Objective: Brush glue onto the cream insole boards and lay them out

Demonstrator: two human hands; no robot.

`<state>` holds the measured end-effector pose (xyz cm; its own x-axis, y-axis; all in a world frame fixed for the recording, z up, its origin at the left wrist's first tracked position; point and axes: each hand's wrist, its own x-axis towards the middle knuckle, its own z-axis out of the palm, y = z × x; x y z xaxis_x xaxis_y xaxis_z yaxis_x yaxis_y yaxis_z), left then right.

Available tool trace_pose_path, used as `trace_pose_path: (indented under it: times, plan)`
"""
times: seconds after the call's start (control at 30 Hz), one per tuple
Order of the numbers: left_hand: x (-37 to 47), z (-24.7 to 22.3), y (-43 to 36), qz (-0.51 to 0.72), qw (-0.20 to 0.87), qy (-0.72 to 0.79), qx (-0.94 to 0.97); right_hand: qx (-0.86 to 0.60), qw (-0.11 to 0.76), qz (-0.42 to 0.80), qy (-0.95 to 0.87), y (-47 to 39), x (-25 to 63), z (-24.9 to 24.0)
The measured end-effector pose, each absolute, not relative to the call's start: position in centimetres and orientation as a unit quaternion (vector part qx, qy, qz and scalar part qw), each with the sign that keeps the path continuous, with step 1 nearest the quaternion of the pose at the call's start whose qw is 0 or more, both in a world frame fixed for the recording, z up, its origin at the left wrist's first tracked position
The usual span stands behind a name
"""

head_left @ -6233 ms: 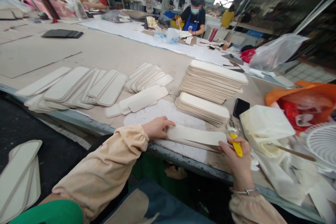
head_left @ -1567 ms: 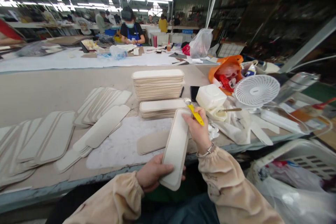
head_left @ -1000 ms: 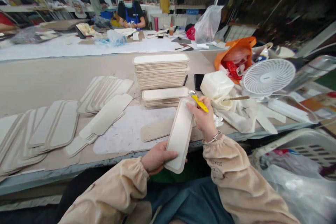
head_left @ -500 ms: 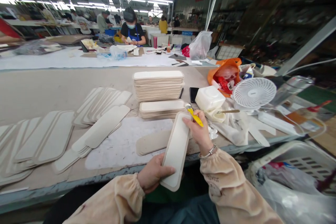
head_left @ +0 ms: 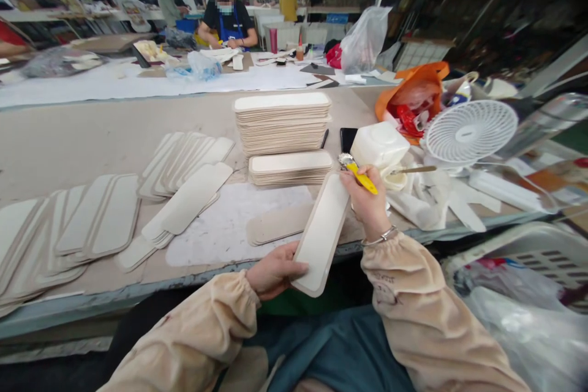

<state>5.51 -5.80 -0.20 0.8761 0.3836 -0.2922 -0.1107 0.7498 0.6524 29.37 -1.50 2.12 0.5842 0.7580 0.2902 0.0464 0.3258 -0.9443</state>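
A long white panel with rounded corners (head_left: 323, 233) slants between my hands over the table's front edge. My left hand (head_left: 278, 268) grips its lower end, thumb on top. At the upper end my right hand (head_left: 369, 199) pinches the panel and also holds a yellow-handled tool (head_left: 362, 178), whose metal head points up and left. Behind the panel stand a tall stack of panels (head_left: 282, 125) and a lower stack (head_left: 291, 166). A beige panel (head_left: 278, 224) lies on a white sheet (head_left: 197, 239). More panels (head_left: 113, 214) are fanned out at the left.
Right of the stacks are a black phone (head_left: 348, 138), a white container (head_left: 380, 144), an orange bag (head_left: 413, 98) and a white fan (head_left: 469, 131). A white basket (head_left: 514, 245) stands at lower right. A person (head_left: 226, 15) works at the table behind.
The camera view has tilted down and shifted slightly left, so the table things appear higher and further right. Both hands keep their hold on the panel, and the yellow tool stays in my right hand.
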Motion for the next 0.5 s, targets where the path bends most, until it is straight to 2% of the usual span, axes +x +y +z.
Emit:
trace_pose_path:
  times: [0.5]
  plan:
    - [5.3, 0.5, -5.3, 0.140, 0.893, 0.196, 0.380, -0.523, 0.718, 0.246, -0.389, -1.8, 29.5, 2.6]
